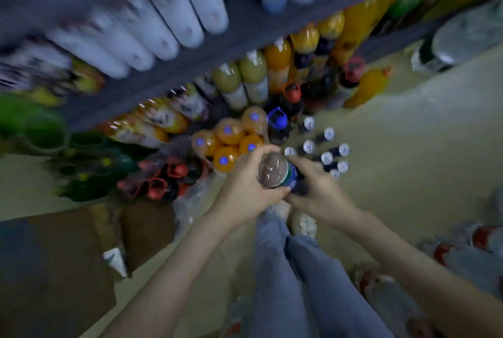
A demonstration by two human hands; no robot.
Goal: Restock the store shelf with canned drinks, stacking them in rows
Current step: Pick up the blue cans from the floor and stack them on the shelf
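Both hands are wrapped round one drink. Left hand (249, 187) curls over the clear base end and right hand (319, 187) grips the blue-label side of the bottle (273, 171), held over the floor in front of the shelf (168, 76). Just past it stand small white-capped bottles (326, 147), with a pack of orange bottles (231, 141) beside them. Pretty blurry, but it looks like dark soda.

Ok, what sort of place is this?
Most likely a shop's drinks aisle: a shelf packed with rows of white bottles, a pack of orange drink bottles and loose dark bottles standing on the floor in front.
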